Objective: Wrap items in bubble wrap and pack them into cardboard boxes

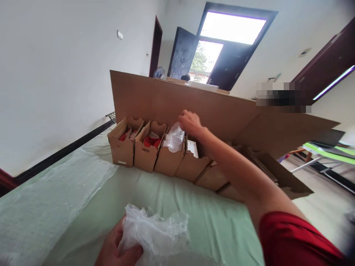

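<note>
Low in the head view, my left hand [119, 245] is closed around a crumpled clear plastic bag [158, 232] above the green cloth. My right hand [190, 121] reaches out over the row of cardboard boxes, its fingers pinched on the top of another clear plastic bag [174, 138]. That bag hangs at the mouth of the third box from the left [168, 160]; whether anything is inside the bag I cannot tell. Red packets [152, 140] show in the second box [145, 157]. A white item [192, 147] stands in the box right of the bag.
Behind the boxes rises a tall cardboard panel [172, 96]. A sheet of clear plastic [55, 199] lies on the green cloth [133, 192] at left. Further boxes at right are partly hidden by my forearm. A green-edged table [324, 153] stands at far right, and a fan [159, 72] is behind.
</note>
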{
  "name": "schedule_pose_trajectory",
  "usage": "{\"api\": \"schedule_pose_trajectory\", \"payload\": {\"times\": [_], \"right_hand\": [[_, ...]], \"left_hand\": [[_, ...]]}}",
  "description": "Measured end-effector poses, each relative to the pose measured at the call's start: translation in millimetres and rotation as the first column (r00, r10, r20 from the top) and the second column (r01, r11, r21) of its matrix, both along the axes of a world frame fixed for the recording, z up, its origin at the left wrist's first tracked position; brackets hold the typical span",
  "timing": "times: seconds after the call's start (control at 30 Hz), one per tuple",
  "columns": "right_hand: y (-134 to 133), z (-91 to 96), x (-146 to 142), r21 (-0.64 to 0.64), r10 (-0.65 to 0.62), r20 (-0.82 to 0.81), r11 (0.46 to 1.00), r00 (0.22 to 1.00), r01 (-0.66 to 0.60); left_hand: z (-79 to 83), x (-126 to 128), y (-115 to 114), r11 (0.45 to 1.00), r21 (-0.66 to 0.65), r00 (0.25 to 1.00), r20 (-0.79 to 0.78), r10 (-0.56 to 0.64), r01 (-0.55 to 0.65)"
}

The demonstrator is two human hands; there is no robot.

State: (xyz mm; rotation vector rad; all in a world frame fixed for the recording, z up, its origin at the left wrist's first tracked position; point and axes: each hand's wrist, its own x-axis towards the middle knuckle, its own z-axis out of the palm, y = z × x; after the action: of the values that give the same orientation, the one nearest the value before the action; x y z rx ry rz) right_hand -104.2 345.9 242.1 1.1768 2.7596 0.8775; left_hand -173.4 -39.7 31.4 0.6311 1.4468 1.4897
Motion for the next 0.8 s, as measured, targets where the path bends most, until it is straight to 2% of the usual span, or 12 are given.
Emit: {"api": "schedule_pose_trajectory", "payload": {"times": [0.1,0.2,0.27,0.33,0.4,0.43,0.5,0.53,0.6,0.67,0.7,0.8], "right_hand": [[-62,37.7,37,0.116,0.254,-0.214,0.965,0.943,-0.234],[-149,48.2,70,-0.131,0.417,-0.32,0.87,0.851,-0.476],[-209,39.9,84,-0.464,0.451,-0.337,0.684,0.827,-0.562],[-253,27.7,89,-0.718,0.524,-0.366,0.367,0.769,-0.591],[-271,20.0,83,-0.805,0.542,-0.437,0.119,0.718,-0.581],[-269,19.2,76,-0.804,0.514,-0.482,0.064,0.71,-0.592],[-241,22.9,53,-0.748,0.405,-0.561,0.126,0.721,-0.652],[-218,25.6,38,-0.702,0.357,-0.579,0.24,0.733,-0.671],[-164,28.2,1,-0.554,0.309,-0.544,0.566,0.78,-0.611],[-112,22.6,-40,-0.402,0.241,-0.321,0.841,0.916,-0.363],[-89,16.3,-61,-0.341,0.174,-0.166,0.913,0.971,-0.222],[-40,-12.2,-113,-0.327,0.074,0.009,0.943,0.997,-0.067]], "left_hand": [[16.7,2,-8,0.994,0.106,0.99,-0.141,0.021,-0.006],[34.6,8,-18,0.959,0.283,0.924,-0.364,0.119,-0.012],[43.6,12,-24,0.944,0.329,0.898,-0.422,0.123,0.025],[49.0,14,-28,0.932,0.345,0.897,-0.438,0.055,0.111],[50.5,12,-31,0.906,0.345,0.889,-0.453,-0.07,0.247],[49.8,11,-32,0.9,0.33,0.885,-0.452,-0.114,0.285],[45.9,8,-35,0.938,0.26,0.911,-0.396,-0.114,0.231],[43.0,6,-36,0.967,0.208,0.937,-0.341,-0.071,0.149],[35.9,5,-37,0.993,0.115,0.98,-0.198,0.018,0.005],[27.7,3,-36,0.996,0.091,0.998,-0.054,0.028,-0.023],[23.1,1,-34,0.995,0.096,1.0,-0.003,0.021,-0.02],[6.6,-6,-24,0.996,0.08,0.998,0.064,0.018,-0.023]]}}
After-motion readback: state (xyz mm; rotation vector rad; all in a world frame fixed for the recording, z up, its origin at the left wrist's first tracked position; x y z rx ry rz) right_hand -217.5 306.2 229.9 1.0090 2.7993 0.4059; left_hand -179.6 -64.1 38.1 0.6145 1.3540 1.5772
